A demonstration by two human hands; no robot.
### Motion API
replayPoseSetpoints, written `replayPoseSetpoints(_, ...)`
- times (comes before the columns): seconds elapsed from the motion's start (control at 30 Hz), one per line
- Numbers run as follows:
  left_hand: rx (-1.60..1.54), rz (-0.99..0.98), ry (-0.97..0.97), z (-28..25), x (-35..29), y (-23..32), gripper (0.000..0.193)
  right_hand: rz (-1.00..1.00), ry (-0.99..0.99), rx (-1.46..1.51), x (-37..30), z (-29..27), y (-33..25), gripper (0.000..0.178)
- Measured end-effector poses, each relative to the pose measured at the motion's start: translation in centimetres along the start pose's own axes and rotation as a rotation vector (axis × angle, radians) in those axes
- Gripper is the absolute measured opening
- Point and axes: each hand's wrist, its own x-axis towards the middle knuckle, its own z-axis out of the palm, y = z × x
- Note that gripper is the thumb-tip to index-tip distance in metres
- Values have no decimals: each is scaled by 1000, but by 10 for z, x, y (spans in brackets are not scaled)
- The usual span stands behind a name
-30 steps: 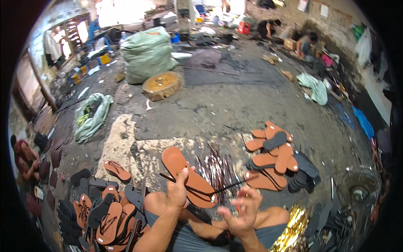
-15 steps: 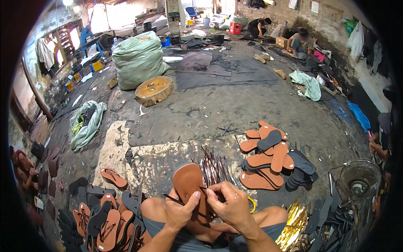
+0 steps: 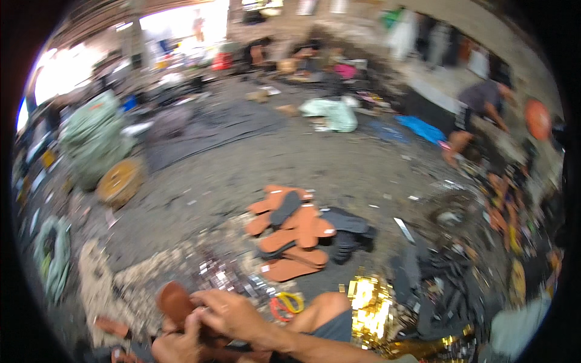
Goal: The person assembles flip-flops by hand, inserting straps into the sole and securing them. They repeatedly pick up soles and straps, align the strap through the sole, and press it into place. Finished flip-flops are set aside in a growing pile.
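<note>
Low in the blurred picture, my left hand (image 3: 178,346) grips a brown flip-flop (image 3: 175,301), its sole tilted upward. My right hand (image 3: 233,311) is closed at the edge of the flip-flop, fingers bent. The dark strap it pinches shows only in the earlier frame; motion blur hides it now. Beyond my hands lies a bunch of shiny dark strips (image 3: 219,275) on a pale worn sheet (image 3: 151,264). Yellow loop handles (image 3: 292,302) rest near my right knee.
Brown soles (image 3: 307,225) are piled ahead, with black soles (image 3: 346,233) beside them. Gold strips (image 3: 369,310) lie by my right leg. A fan (image 3: 449,212) stands at right, and a person (image 3: 481,106) bends beyond it. A round wooden block (image 3: 121,183) and green sack (image 3: 91,142) are at left.
My view has swung to the right, so my hands and the flip-flop now appear lower and farther left. Both hands still hold the flip-flop close together.
</note>
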Motion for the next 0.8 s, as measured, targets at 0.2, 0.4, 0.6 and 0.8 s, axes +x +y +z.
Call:
replayPoseSetpoints(0.2, -179, 333, -147, 20, 29, -37, 63, 94, -24, 2, -9, -9, 1, 21)
replayPoseSetpoints(0.4, 367, 572, -462, 16, 23, -33, 116, 274, -122, 213, -8, -29, -19, 24)
replayPoseSetpoints(0.6, -143, 252, -523, 12, 13, 12, 42, 366, -113, 54, -6, -50, -33, 15)
replayPoseSetpoints(0.8, -168, 260, -433, 12, 6, 18, 45, 51, -16, -275, -5, -40, -34, 13)
